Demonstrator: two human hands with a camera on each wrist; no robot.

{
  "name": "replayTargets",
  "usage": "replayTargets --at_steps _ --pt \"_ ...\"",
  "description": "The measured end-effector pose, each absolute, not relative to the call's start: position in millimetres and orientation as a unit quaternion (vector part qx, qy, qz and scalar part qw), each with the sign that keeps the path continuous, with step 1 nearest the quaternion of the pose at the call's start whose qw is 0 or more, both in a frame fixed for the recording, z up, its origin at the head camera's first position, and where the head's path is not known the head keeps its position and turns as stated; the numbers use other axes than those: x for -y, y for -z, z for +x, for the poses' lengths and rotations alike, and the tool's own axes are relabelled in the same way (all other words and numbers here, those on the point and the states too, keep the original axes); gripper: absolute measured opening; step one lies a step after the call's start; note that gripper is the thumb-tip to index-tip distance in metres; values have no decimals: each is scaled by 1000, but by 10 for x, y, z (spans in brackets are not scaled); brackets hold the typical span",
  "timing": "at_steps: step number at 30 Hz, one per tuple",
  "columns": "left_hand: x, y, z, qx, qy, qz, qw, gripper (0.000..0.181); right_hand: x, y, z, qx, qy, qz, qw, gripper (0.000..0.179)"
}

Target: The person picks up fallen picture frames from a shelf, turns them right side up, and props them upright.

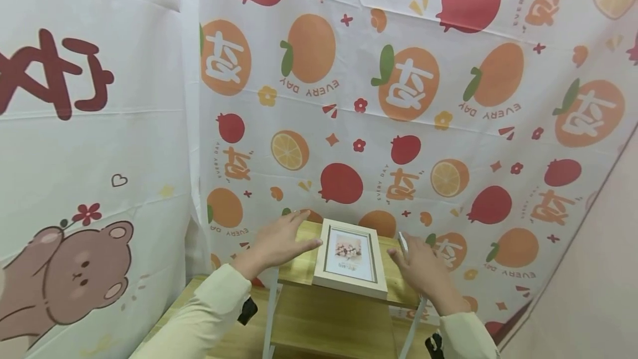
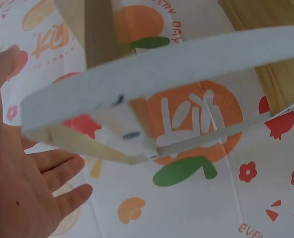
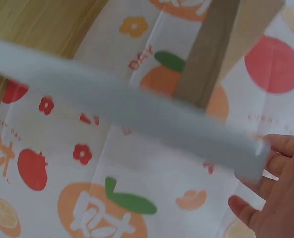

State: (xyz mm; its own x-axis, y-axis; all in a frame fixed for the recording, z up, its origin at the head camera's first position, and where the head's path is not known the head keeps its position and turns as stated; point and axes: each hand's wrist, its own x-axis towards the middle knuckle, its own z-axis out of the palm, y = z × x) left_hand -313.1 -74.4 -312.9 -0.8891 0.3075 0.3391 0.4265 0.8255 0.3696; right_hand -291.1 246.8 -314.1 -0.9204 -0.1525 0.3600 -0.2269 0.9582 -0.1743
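A picture frame [image 1: 350, 258] with a pale wooden border and a flower print lies face up on the top board of a small wooden shelf [image 1: 299, 273] with white metal sides. To its left, my left hand [image 1: 279, 241] is spread, its thumb toward the frame's edge. In the left wrist view that hand [image 2: 25, 188] stands beside the rounded corner of the white metal side [image 2: 137, 74]. My right hand [image 1: 430, 275] is to the right of the picture frame. Its loosely extended fingers are right at the end of the other metal side [image 3: 137, 116] in the right wrist view.
A lower wooden board [image 1: 331, 320] runs beneath the top one. Behind the shelf hangs a white cloth [image 1: 344, 126] printed with fruit, and a bear-print cloth [image 1: 149, 143] hangs at the left. A plain pale wall [image 1: 593, 270] stands at the right.
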Motion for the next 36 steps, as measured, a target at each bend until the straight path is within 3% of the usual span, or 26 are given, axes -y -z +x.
replayTargets --at_steps 7,21,36 --pt "665 3162 -3181 937 270 -192 112 89 -2240 3228 -2980 972 -121 125 160 73" --pt "571 3183 -3242 935 273 -207 90 82 -2031 3345 -3017 973 -118 137 142 63" --pt "469 3307 -3295 930 278 -231 65 86 -2057 3413 -3009 977 -140 97 126 71"
